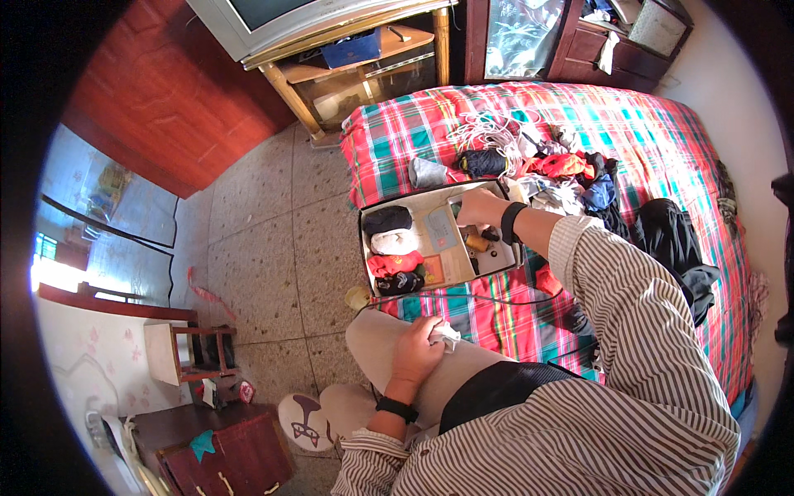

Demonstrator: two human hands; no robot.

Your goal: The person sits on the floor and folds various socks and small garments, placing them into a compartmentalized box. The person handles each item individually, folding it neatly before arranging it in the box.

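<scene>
My left hand (419, 352) rests on my thigh and grips a crumpled white cloth (445, 335). My right hand (481, 208) reaches into the right-hand compartment of a shallow box (456, 286) on the bed. Its fingertips are hidden, so what they touch does not show. Along the box's left side lie a dark rolled cloth (387, 219), a white roll (394, 242), a red roll (395, 264) and a black patterned roll (400, 283). A grey card (441, 227) and an orange-red booklet (433, 270) lie in the middle. Below my right hand sits a brownish-yellow small item (477, 242).
The box stands on a plaid bedspread (397, 139). Behind it are a bundle of white cord (496, 133), a black roll (482, 162) and heaped clothes (558, 170). Black clothing (670, 242) lies at right. A dark cable (490, 299) crosses before the box.
</scene>
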